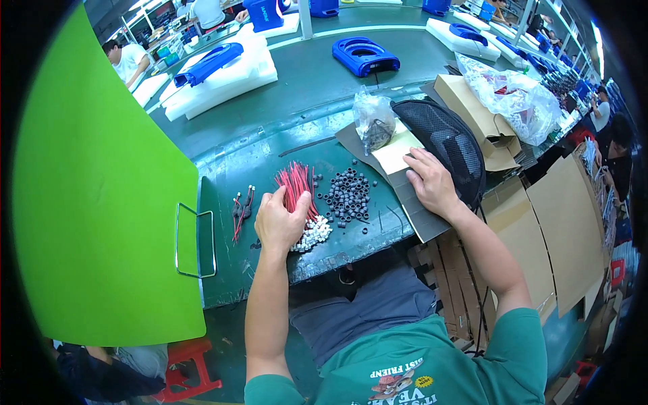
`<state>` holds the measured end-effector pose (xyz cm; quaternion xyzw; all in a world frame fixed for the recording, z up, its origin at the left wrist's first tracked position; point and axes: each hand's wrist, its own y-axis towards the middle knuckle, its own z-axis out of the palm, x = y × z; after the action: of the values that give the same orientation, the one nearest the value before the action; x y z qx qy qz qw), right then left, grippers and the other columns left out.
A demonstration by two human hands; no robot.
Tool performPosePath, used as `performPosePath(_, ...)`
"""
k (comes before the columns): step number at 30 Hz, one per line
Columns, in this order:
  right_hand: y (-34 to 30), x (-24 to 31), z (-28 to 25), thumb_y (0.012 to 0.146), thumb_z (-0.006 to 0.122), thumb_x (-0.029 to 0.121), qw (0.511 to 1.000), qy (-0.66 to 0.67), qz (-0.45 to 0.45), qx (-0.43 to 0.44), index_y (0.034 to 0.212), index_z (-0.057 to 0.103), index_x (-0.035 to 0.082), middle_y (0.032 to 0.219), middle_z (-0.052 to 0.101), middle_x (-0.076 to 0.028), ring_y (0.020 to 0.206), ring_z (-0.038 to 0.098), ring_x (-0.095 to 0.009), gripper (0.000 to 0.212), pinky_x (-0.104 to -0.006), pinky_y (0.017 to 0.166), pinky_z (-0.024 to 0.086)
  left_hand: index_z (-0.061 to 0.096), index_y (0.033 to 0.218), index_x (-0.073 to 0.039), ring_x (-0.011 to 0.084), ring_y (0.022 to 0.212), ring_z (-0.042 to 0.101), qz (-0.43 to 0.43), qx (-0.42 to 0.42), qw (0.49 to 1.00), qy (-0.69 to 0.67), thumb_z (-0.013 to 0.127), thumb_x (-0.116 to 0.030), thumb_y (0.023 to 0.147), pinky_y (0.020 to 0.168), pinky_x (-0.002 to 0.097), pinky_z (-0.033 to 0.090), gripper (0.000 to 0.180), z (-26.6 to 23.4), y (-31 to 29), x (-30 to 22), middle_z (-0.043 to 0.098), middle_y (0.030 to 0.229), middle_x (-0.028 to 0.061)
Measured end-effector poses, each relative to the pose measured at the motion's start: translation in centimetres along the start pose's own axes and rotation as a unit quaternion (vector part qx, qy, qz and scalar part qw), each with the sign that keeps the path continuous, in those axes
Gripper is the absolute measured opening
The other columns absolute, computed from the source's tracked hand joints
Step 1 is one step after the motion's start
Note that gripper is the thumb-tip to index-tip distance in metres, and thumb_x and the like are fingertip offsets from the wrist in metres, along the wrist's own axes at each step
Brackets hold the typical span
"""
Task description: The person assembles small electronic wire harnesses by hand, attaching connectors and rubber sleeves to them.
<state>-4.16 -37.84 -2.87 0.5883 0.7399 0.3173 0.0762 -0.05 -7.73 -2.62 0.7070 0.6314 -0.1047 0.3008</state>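
Observation:
My left hand (278, 221) is closed around the side of a bundle of thin red wires (294, 182), thumb lying across them. White connectors (314, 235) are heaped at the wires' near end. Just right of the bundle is a loose pile of small black ring-shaped parts (348, 196). My right hand (433, 181) lies flat with fingers stretched out on a dark board (420, 219) and the edge of a pale yellow sheet (398, 154); nothing shows in its grasp. A clear plastic bag (373, 120) with dark contents sits on the sheet.
A black mesh bag (442, 138) and an open cardboard box (472, 111) stand right of my right hand. At left, a green panel (108, 189) borders the bench, with a few red wires (243, 212) near it. Blue plastic housings (364, 57) lie beyond.

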Motion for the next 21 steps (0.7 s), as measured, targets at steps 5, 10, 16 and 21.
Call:
performPosePath(5, 0.6, -1.0, -0.6, 0.078, 0.051, 0.003, 0.999, 0.039, 0.033, 0.008, 0.094, 0.060, 0.001, 0.102, 0.059, -0.014, 0.088, 0.059, -0.030, 0.019, -0.0353, 0.078, 0.047, 0.063, 0.094, -0.003, 0.0263, 0.066, 0.056, 0.037, -0.147, 0.987, -0.060, 0.058, -0.039, 0.078, 0.059, 0.0362, 0.044, 0.040, -0.7, 0.4, 0.6, 0.056, 0.073, 0.0103)
performPosePath(10, 1.6, -2.4, -0.7, 0.074, 0.049, 0.001, 0.999, -0.034, 0.000, 0.042, 0.094, 0.061, 0.005, 0.097, 0.060, -0.012, 0.087, 0.057, -0.028, 0.023, -0.0353, 0.075, 0.047, 0.064, 0.087, -0.006, 0.0243, 0.062, 0.056, 0.156, -0.261, 0.952, -0.037, 0.061, -0.021, 0.076, 0.055, 0.0348, 0.045, 0.019, -2.3, -0.4, -1.5, 0.056, 0.072, 0.0084)
performPosePath(16, 2.5, -2.4, -0.8, 0.069, 0.051, 0.000, 0.978, -0.105, -0.021, 0.180, 0.097, 0.059, 0.009, 0.094, 0.058, -0.009, 0.090, 0.054, -0.025, 0.030, -0.0355, 0.075, 0.047, 0.062, 0.096, -0.009, 0.0249, 0.071, 0.063, 0.341, 0.063, 0.926, -0.152, 0.060, -0.022, 0.076, 0.058, 0.0320, 0.051, 0.024, 1.4, -6.1, -13.3, 0.061, 0.099, 0.0070)
performPosePath(21, 2.3, -3.2, -0.1, 0.068, 0.053, -0.001, 0.979, -0.116, -0.090, 0.141, 0.100, 0.055, 0.008, 0.090, 0.058, -0.009, 0.092, 0.053, -0.025, 0.033, -0.0365, 0.074, 0.047, 0.059, 0.100, -0.006, 0.0298, 0.088, 0.060, 0.284, 0.239, 0.928, -0.034, 0.052, -0.036, 0.080, 0.075, 0.0393, 0.048, 0.037, 5.8, -6.3, -14.9, 0.055, 0.116, 0.0096)
